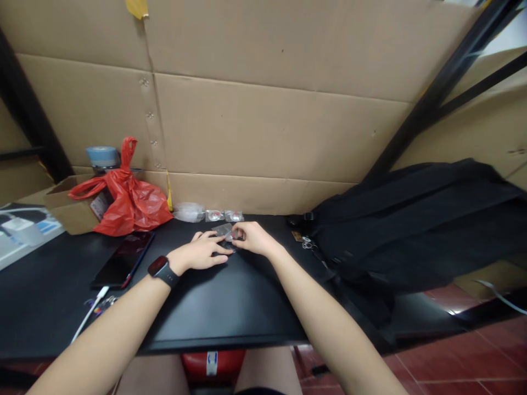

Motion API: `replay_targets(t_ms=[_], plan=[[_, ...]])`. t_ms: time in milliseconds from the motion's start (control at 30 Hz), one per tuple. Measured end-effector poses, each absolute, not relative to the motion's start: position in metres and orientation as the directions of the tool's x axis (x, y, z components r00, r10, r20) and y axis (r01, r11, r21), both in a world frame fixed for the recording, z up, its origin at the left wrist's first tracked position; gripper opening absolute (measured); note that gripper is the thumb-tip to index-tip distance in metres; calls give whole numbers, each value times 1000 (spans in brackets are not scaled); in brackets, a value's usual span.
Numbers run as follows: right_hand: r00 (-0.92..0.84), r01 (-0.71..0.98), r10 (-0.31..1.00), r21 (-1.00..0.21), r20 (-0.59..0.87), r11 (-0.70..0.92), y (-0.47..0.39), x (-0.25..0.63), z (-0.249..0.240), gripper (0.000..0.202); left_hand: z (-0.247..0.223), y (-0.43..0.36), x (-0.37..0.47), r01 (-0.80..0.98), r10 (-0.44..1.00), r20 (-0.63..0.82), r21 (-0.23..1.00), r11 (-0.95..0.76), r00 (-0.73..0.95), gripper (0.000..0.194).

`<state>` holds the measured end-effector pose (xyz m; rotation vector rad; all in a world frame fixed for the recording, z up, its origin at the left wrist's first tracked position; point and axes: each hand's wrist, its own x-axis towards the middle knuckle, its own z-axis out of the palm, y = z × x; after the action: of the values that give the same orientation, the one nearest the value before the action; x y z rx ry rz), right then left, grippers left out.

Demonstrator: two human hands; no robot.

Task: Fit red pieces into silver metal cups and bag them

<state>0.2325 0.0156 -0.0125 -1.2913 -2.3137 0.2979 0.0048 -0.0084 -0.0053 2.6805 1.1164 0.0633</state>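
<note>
A small clear plastic packet (223, 230) lies on the black table in front of me, with something round and partly red in it. My right hand (256, 240) pinches the packet's right side between thumb and fingers. Flat on the table, my left hand (201, 252) has its fingers spread, and its fingertips touch the packet's left and lower edge. Behind it, against the cardboard, sit two similar packets, a left one (214, 215) and a right one (234, 215). Beside them is a pile of clear plastic bags (189, 212). My fingers hide part of the packet.
On the left are a phone (123, 259), a white charging cable (91, 311), a red plastic bag (130, 200), a cardboard box (74, 211) and a power strip (41, 236). A black backpack (411, 230) fills the right side, with keys (307, 242) near it. Cardboard (255, 131) walls the back.
</note>
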Motion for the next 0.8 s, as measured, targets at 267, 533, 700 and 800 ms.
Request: replay_targets(t_ms=[267, 533, 700, 800], plan=[[-339, 867, 892, -268, 299, 419, 11, 225, -9, 33, -4, -10, 6, 686, 701, -31, 239, -687, 713, 36], [-273, 928, 898, -153, 347, 341, 13, 209, -12, 19, -5, -9, 6, 683, 700, -27, 246, -687, 714, 35], [-285, 928, 890, -132, 355, 350, 15, 200, -16, 17, -1, -10, 3, 689, 702, -29, 224, -689, 712, 34], [-372, 887, 859, -137, 351, 440, 14, 206, -16, 16, 1, -8, 1, 693, 716, 34, 223, -686, 698, 36]])
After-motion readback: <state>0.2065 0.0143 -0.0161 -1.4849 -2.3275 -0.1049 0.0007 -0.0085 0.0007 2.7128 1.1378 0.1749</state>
